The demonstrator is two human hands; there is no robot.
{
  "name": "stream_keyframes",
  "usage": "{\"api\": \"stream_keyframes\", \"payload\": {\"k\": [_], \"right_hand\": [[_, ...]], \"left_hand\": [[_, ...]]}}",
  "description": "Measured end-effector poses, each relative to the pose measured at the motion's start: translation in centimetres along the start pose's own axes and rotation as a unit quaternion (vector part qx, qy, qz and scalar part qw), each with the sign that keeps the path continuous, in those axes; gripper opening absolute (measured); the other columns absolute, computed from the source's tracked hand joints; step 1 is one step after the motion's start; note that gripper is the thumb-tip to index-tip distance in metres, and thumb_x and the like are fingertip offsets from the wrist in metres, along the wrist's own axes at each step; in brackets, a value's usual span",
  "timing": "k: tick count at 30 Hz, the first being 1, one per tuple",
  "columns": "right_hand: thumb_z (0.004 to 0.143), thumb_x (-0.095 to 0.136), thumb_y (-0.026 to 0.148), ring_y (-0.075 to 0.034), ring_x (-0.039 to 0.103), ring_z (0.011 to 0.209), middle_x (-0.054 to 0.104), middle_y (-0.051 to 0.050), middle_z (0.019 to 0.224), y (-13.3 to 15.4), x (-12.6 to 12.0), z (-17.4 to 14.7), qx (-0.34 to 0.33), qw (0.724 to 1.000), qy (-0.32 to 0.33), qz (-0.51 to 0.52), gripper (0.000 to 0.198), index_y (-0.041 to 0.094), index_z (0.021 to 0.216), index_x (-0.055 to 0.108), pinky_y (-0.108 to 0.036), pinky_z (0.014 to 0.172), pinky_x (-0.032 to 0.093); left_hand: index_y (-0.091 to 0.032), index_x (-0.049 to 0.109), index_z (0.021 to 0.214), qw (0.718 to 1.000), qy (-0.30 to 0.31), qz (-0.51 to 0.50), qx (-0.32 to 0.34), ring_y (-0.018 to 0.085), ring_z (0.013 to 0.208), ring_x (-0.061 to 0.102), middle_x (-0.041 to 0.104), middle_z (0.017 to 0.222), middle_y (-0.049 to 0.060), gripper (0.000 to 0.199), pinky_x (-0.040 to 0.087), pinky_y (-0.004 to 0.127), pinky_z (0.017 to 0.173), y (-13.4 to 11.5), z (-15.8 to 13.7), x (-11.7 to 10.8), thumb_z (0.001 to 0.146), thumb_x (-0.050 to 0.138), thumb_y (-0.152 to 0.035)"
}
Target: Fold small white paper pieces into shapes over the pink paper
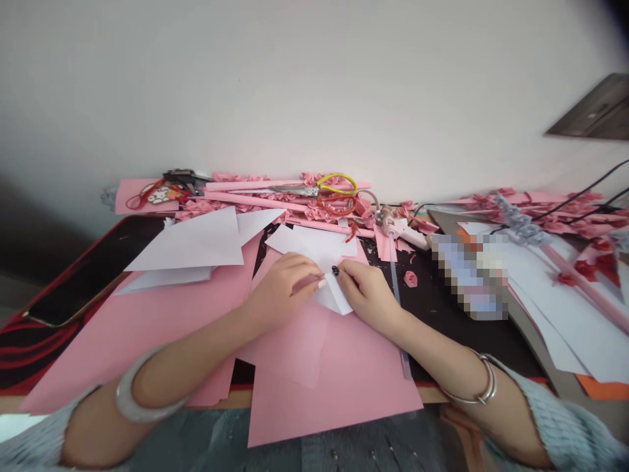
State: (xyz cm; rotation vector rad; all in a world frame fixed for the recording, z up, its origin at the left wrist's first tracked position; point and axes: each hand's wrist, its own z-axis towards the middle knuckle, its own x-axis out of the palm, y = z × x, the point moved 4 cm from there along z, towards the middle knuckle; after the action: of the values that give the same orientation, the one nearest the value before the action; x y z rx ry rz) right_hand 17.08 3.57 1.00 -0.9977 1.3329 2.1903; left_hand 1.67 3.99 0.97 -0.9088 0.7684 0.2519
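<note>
One folded white paper, likely light and easily creased, is pinched by left hand and right hand between front and back edges of the desk, best held at its borders

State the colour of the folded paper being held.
White; the folded paper shows best in the head view.

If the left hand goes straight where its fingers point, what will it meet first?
Beyond the folded white paper at its fingertips, the left hand would probably meet the right hand; depth is unclear.
</note>
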Motion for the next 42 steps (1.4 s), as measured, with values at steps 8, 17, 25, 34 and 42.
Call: {"api": "stream_keyframes", "payload": {"k": [8, 17, 25, 34, 42], "right_hand": [[0.088, 0.036, 0.016, -0.009, 0.041, 0.057, 0.044, 0.002, 0.062, 0.4, -0.5, -0.1, -0.03, 0.999, 0.006, 0.027, 0.022, 0.017, 0.067, 0.044, -0.021, 0.055, 0.031], [0.088, 0.036, 0.017, -0.008, 0.039, 0.055, 0.042, 0.004, 0.06, 0.4, 0.1, -0.3, -0.059, 0.996, 0.062, 0.004, 0.022, 0.017, 0.068, 0.044, -0.02, 0.055, 0.029], [0.09, 0.032, 0.018, -0.01, 0.043, 0.06, 0.047, 0.001, 0.068, 0.5, 0.6, -0.5, -0.089, 0.986, 0.125, -0.062, 0.019, 0.016, 0.08, 0.049, -0.02, 0.057, 0.031], [0.092, 0.031, 0.02, -0.009, 0.041, 0.056, 0.048, 0.003, 0.064, 0.4, 0.5, -0.3, -0.001, 0.985, 0.146, 0.09, 0.023, 0.016, 0.079, 0.05, -0.02, 0.053, 0.032], [0.088, 0.042, 0.023, -0.009, 0.044, 0.057, 0.051, 0.002, 0.069, -0.1, -0.6, -0.1, 0.041, 0.995, 0.023, 0.083, 0.012, 0.016, 0.084, 0.051, -0.021, 0.054, 0.037]], "left_hand": [[-0.018, 0.06, 0.101, 0.948, 0.094, -0.254, -0.167, 0.016, 0.085, 0.062, 0.068, 0.091, 0.003, 0.023, 0.049, 0.028, 0.075, 1.1, -0.3, 1.1, 0.082, 0.054, -0.031], [-0.015, 0.065, 0.084, 0.953, 0.126, -0.224, -0.161, 0.013, 0.071, 0.06, 0.064, 0.077, 0.001, 0.017, 0.049, 0.024, 0.063, 0.6, -0.3, 1.0, 0.083, 0.051, -0.026], [-0.014, 0.06, 0.085, 0.939, 0.164, -0.238, -0.185, 0.006, 0.045, 0.056, 0.062, 0.084, 0.001, 0.023, 0.049, 0.021, 0.049, 0.5, -0.7, 1.2, 0.087, 0.043, -0.03], [-0.015, 0.061, 0.09, 0.94, 0.153, -0.263, -0.155, 0.009, 0.054, 0.058, 0.059, 0.075, 0.001, 0.027, 0.052, 0.023, 0.055, 0.4, -0.7, 1.1, 0.088, 0.042, -0.034], [-0.015, 0.062, 0.081, 0.94, 0.121, -0.263, -0.181, 0.009, 0.056, 0.052, 0.057, 0.067, -0.002, 0.014, 0.047, 0.019, 0.05, 0.3, -0.5, 0.9, 0.082, 0.051, -0.025]]}}
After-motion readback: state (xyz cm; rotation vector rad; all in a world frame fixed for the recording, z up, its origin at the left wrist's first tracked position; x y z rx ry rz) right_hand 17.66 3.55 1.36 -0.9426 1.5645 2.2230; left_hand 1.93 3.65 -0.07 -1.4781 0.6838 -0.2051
